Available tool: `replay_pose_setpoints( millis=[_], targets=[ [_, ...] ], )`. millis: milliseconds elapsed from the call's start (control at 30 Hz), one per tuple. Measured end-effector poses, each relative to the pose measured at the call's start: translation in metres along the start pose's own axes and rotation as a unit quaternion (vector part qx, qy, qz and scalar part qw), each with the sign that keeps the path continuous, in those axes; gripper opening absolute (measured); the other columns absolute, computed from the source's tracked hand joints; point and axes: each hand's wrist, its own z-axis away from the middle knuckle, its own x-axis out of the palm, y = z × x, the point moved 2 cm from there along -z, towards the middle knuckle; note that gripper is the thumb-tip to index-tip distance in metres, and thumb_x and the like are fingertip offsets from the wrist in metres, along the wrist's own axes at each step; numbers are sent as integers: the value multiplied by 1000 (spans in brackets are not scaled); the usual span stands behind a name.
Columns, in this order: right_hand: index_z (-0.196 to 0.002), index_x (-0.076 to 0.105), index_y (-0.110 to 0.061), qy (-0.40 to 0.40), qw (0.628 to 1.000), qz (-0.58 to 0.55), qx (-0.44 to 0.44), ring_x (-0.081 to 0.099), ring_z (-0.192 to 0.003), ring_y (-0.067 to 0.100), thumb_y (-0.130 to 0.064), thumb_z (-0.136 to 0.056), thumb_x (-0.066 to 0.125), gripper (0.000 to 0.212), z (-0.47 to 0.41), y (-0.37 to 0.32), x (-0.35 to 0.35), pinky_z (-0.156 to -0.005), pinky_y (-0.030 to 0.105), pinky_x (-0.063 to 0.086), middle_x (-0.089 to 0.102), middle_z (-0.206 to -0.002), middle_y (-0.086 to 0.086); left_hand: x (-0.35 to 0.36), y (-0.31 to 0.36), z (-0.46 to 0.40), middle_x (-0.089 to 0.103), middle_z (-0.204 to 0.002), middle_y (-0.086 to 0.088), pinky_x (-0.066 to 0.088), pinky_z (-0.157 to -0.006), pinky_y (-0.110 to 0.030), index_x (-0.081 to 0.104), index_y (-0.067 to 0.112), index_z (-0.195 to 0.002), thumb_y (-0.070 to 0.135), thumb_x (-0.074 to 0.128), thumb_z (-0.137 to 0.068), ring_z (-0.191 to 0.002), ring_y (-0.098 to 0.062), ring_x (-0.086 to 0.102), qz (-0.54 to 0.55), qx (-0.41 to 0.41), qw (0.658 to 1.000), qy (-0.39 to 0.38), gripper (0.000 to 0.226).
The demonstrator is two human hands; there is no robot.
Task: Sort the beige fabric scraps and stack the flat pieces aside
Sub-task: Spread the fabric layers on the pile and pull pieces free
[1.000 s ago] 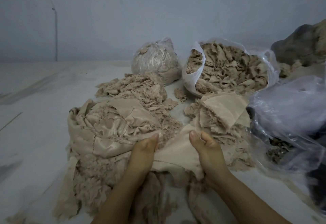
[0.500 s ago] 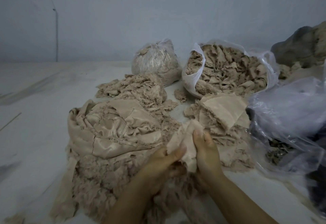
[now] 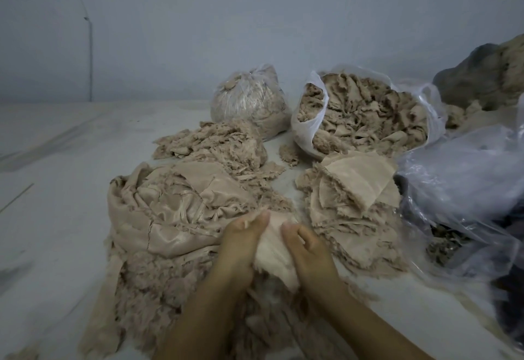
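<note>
Left hand (image 3: 241,242) and right hand (image 3: 307,252) both grip one pale beige fabric scrap (image 3: 273,257) over frayed beige scrap heap (image 3: 175,218).

Beige fabric piece (image 3: 273,249), spread wide between the hands a second ago, now bunched narrow, left hand (image 3: 241,243) and right hand (image 3: 304,249) drawn close together, cloth gripped from either side, lowered from its raised position half a second ago
</note>
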Motion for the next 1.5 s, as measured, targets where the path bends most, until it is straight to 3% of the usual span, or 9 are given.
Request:
replay_pose_setpoints(
  millis=[200, 300, 467, 633, 867, 1133, 1233, 1367, 1500],
  targets=[
    [-72, 70, -20, -76, 995, 20, 69, 60, -59, 2, -86, -70, 39, 72, 8, 12, -11, -57, 13, 43, 64, -60, -11, -17, 19, -8, 73, -92, -16, 57, -60, -27, 64, 2, -104, 22, 63, -83, -80, -25, 72, 38, 21, 997, -64, 29],
    [-98, 75, -16, -130, 971, -180, 93, 70, -93, 23, -60, -92, 45, 54, 3, -5, -3, -80, 30, 56, 74, -99, 11, -10, 8, 2, 71, -99, -21, 57, -71, -32, 68, 3, -104, 27, 65, -81, -88, -30, 70, -64, -7, 983, -174, 33],
    [-66, 59, -15, 71, 972, -221, 46, 41, -48, 19, -33, -67, 75, 24, -10, -14, -16, -46, 26, 36, 45, -60, 13, -12, 8, 10, 67, -70, -3, 47, -56, -24, 72, 21, -69, 39, 66, -75, -61, -14, 60, -199, 15, 956, -215, 19],
    [-85, 64, -10, 7, 932, -334, 136, 57, -53, 14, -29, -82, 64, 19, -12, -11, -16, -47, 25, 48, 61, -68, 6, -19, 15, 9, 62, -74, -12, 45, -60, -28, 67, 1, -82, 42, 67, -72, -65, -22, 56, -226, 28, 951, -208, 43],
    [-77, 66, -4, 65, 976, -182, 102, 53, -44, 7, -1, -83, 68, 7, -18, 1, -31, -45, 16, 46, 59, -57, 6, -32, 15, 6, 64, -55, 3, 45, -47, -16, 72, 18, -57, 19, 56, -87, -48, -6, 59, -163, 9, 967, -195, 34],
    [-82, 75, -17, -112, 979, -5, 173, 67, -72, 13, -74, -73, 53, 62, -6, -1, -29, -67, 28, 50, 72, -75, 2, -28, 11, 2, 71, -89, -23, 52, -68, -30, 75, 9, -87, 33, 63, -83, -76, -27, 66, -147, -8, 971, -188, 27],
    [-74, 69, -15, -34, 982, -141, 117, 60, -70, 26, -38, -85, 66, 26, -5, -8, -17, -62, 28, 48, 65, -72, 16, -18, 4, 2, 71, -81, -18, 49, -59, -27, 73, 5, -91, 41, 63, -82, -69, -27, 65, -155, 24, 974, -162, 38],
    [-69, 61, -16, 119, 993, -9, -9, 48, -55, 11, -24, -92, 61, 24, -28, -33, -41, -45, 19, 37, 57, -58, -4, -25, 13, -4, 42, -44, 1, 26, -35, -17, 61, 16, -55, 40, 62, -80, -35, -8, 32, -128, 57, 989, -54, 34],
    [-72, 63, -23, 244, 958, 114, -94, 55, -67, 7, -28, -91, 61, 20, -70, -80, -99, -57, 21, 41, 61, -65, -12, -44, 25, -2, 60, -59, 4, 40, -45, -15, 68, 14, -77, 26, 67, -85, -48, -7, 49, -332, 94, 931, -118, 14]
  ],
)
